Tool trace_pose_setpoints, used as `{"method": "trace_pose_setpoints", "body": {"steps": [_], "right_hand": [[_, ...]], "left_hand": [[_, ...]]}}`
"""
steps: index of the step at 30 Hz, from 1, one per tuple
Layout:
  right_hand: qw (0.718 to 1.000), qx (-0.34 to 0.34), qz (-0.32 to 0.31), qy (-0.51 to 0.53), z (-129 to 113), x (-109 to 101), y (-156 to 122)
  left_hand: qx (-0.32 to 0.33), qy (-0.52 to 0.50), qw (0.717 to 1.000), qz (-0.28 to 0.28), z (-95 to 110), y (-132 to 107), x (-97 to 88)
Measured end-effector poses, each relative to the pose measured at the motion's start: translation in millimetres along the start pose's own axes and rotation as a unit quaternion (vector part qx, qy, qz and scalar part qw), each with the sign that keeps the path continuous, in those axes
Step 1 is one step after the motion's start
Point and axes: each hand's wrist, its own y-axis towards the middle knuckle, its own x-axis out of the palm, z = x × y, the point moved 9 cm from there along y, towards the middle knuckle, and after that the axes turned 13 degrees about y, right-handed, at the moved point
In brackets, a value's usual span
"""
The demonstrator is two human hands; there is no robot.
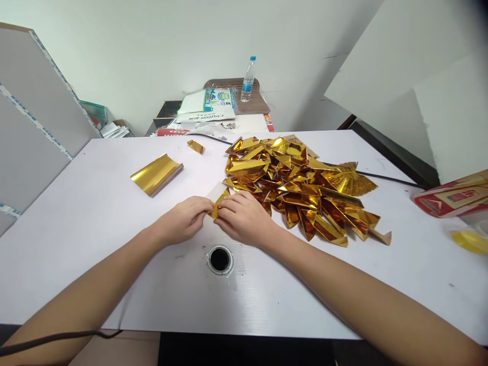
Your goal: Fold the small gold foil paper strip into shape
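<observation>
Left hand (185, 219), right hand (244, 218) pinching gold foil paper (224, 196) mid-frame
White tabletop (282, 295) is filling the lower frame, pale wall (152, 51) the upper.

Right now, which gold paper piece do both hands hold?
The partly white sheet pinched between the left hand and right hand. The curved gold stack, lone folded piece and heap lie outside both grips.

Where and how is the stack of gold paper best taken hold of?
The gold paper stack is probably best pinched along its near right edge, coming from the left hand's side: its layered thickness shows there, facing that hand.
</observation>
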Motion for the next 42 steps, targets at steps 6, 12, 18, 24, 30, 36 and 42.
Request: {"method": "trace_pose_setpoints", "body": {"steps": [6,12,18,24,30,36,42], "right_hand": [[0.995,-0.02,0.004,-0.095,-6.7,8.0,8.6],[0.999,0.008,0.019,-0.045,-8.9,-3.1,2.0],[0.997,0.007,-0.032,0.076,-0.6,-6.3,-5.1],[0.998,0.02,-0.01,0.066,-0.9,-7.8,-3.5],[0.987,0.11,0.041,0.11,1.8,-10.4,-8.1],[0.982,0.12,0.05,0.136,3.0,-10.9,-8.9],[0.982,0.113,0.065,0.139,7.6,-9.5,-8.8]], "left_hand": [[0.031,0.009,0.999,0.016,8.2,3.3,-0.7],[0.048,0.066,0.997,0.017,13.3,1.9,5.4],[0.015,0.01,1.0,0.018,7.7,-2.3,5.6],[0.013,0.007,1.0,0.012,6.5,-4.3,6.1],[-0.002,-0.013,0.999,0.033,2.9,-4.4,6.0],[-0.022,-0.029,0.999,0.01,3.2,-0.8,4.0],[-0.155,-0.009,0.988,0.012,-12.2,-4.0,7.9]]}}
